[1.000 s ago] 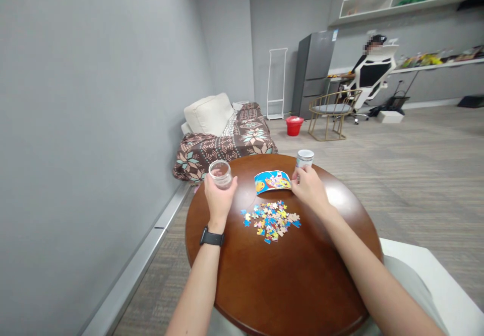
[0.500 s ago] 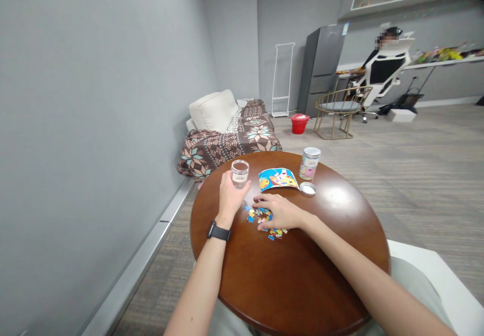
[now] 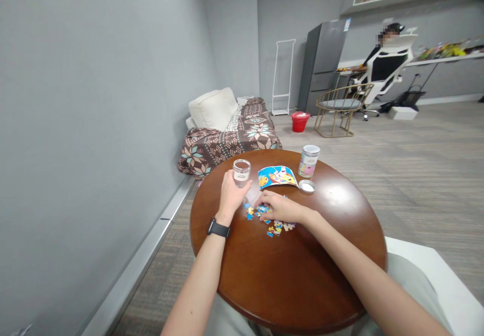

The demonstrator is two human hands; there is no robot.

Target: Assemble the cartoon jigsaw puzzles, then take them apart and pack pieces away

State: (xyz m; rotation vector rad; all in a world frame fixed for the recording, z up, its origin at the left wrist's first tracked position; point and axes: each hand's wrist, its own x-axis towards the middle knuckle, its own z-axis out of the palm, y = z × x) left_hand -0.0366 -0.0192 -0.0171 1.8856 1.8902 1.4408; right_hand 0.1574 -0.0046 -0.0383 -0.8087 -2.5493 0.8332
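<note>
My left hand (image 3: 233, 195) is closed around a clear jar (image 3: 242, 167) with a white label, which stands upright at the table's left side. Over a loose pile of puzzle pieces (image 3: 278, 227), my right hand (image 3: 278, 207) curls its thumb and fingers around some of the pieces. Its fingertips also reach the edge of a translucent, film-like sheet (image 3: 253, 193) lying between the hands. Part of the pile is hidden under the right hand. Behind it lies a curved picture sheet (image 3: 278, 176), blue with cartoon figures.
A printed tin (image 3: 309, 162) stands at the back of the round brown table (image 3: 298, 275), with a metal lid (image 3: 307, 186) in front of it. Beyond are a covered sofa (image 3: 242, 134), a red bucket (image 3: 300, 123) and a gold-framed chair (image 3: 340, 105). A person sits farther back.
My right hand has drawn its spread fingers in over the pieces, baring more of the pile on its right. The translucent sheet shows more clearly. My left hand stays on the jar.
</note>
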